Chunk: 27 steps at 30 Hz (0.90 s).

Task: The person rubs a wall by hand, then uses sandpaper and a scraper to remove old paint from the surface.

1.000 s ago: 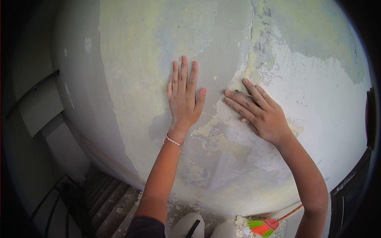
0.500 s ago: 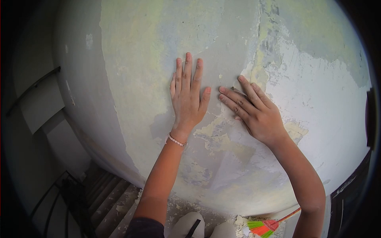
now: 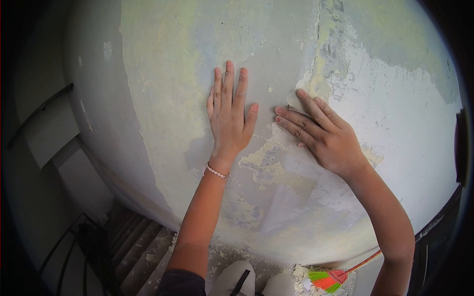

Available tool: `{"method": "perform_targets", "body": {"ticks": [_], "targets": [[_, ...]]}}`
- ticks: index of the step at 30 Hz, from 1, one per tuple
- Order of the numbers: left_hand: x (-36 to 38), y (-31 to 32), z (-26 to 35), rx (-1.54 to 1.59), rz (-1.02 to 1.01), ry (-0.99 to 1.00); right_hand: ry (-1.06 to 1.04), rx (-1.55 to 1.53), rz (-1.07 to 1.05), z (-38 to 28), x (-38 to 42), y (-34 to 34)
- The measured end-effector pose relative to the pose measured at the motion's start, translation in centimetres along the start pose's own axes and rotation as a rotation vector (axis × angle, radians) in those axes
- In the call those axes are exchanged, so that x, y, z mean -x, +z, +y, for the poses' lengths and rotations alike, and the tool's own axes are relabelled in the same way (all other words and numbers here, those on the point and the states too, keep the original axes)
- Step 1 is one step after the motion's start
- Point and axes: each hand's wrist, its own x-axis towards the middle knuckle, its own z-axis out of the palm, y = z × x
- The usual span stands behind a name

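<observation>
My left hand (image 3: 228, 123) lies flat on the curved, patchy wall (image 3: 168, 98), fingers pointing up and spread, with nothing in it. A pale braided bracelet (image 3: 217, 172) circles that wrist. To its right, my right hand (image 3: 321, 133) is against the wall beside a rough vertical seam, fingers pointing up and left. A thin, dark-edged flat piece (image 3: 299, 111) shows between its fingers; most of it is hidden beneath the hand. Yellowish, grey and white layers with ragged peeling edges cover the wall around both hands.
Stairs (image 3: 136, 251) strewn with flakes descend at the lower left, near a dark railing (image 3: 64, 256). A handrail (image 3: 42, 108) is at the far left. A green and orange broom (image 3: 328, 280) lies among paint chips below. My knees show at the bottom edge.
My right hand has shifted slightly right across the wall. My left hand keeps about the same place on it. The view has shifted a little.
</observation>
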Motion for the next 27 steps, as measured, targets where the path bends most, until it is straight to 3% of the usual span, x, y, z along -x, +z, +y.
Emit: {"method": "perform_targets", "body": {"ticks": [7, 13, 22, 27], "targets": [[0.0, 0.2, -0.2, 0.016, 0.028, -0.005, -0.019, 0.062, -0.072, 0.3, 1.0, -1.6], [0.1, 0.2, -0.3, 0.022, 0.039, -0.005, 0.018, 0.251, 0.016, 0.5, 0.6, -1.1], [0.1, 0.2, -0.2, 0.027, 0.052, 0.008, 0.082, 0.196, 0.042, 0.1, -0.2, -0.5], [0.1, 0.4, -0.3, 0.017, 0.052, 0.006, 0.018, 0.302, 0.049, 0.9, 0.6, -0.9]]}}
